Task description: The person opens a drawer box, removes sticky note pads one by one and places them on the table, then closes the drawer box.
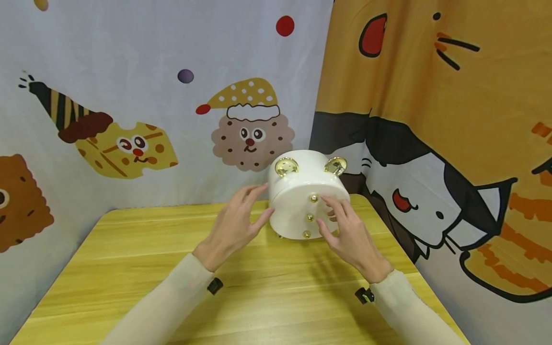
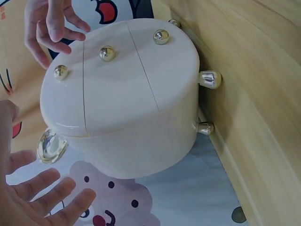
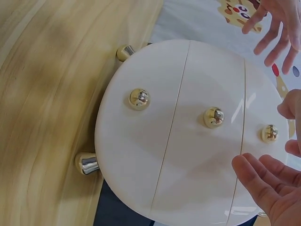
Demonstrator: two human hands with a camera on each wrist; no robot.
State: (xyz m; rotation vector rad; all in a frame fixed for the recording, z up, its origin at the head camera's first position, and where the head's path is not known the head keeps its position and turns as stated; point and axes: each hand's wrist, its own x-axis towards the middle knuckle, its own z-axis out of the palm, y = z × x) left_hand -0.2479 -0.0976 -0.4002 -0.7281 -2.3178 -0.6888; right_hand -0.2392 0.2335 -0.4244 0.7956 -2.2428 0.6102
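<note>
A rounded white drawer box (image 1: pixel 297 191) stands on the table, with two gold ear shapes on top. Its front has three gold knobs, and seams split it into sections, all closed, in the right wrist view. Short gold feet (image 2: pixel 209 79) hold it up. My left hand (image 1: pixel 236 223) is beside the box's left side, fingers spread and holding nothing; whether the fingertips touch is unclear. My right hand (image 1: pixel 351 235) hovers before the right part of the front near the top knob (image 3: pixel 269 133), its fingers loosely bent around nothing.
The wood-grain table (image 1: pixel 129 268) spreads out in front of and to the left of the box. Directly behind hangs a pale cartoon-printed curtain (image 1: pixel 142 43), and an orange cartoon curtain (image 1: pixel 487 96) runs along the right side.
</note>
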